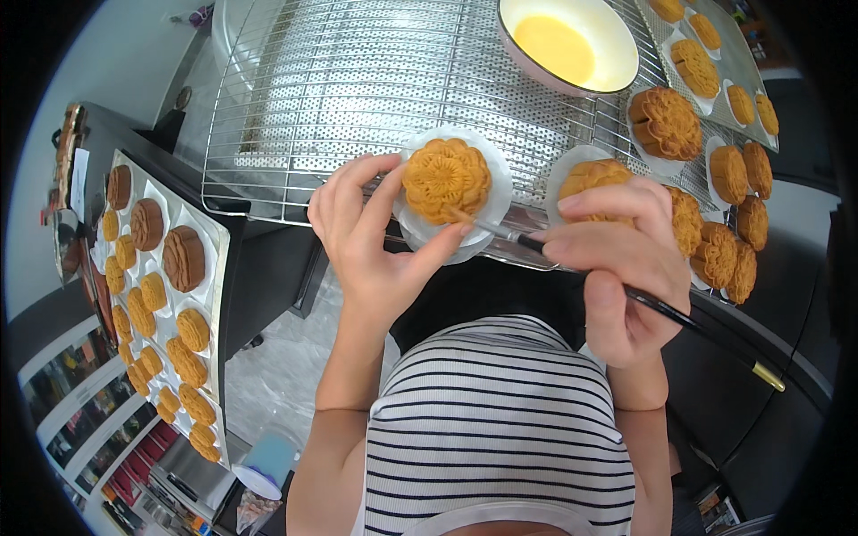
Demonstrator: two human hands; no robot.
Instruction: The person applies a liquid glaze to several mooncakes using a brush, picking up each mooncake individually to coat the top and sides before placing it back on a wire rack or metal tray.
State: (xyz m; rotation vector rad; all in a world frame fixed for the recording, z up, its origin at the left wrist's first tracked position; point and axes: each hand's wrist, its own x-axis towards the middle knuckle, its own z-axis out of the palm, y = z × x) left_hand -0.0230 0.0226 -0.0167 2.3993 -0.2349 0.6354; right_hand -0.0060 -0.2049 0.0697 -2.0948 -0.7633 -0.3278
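Note:
A golden mooncake (445,181) with a pressed pattern sits on round white paper (498,201) over the front edge of a wire rack. My left hand (368,234) curves around its left side, fingers behind and thumb at the lower edge, gripping the cake and paper. Between the fingertips of my right hand (627,256) is a thin brush (666,308) with a black handle and gold end. Its bristles touch the mooncake's lower edge. Partly behind my right fingers sits another mooncake (597,171) on white paper.
A bowl (617,40) of yellow liquid stands on the wire rack (295,98), beyond my hands. Several mooncakes (666,123) crowd the right side, some on a tray (737,40). To the left, another tray (214,234) holds rows of golden and brown mooncakes.

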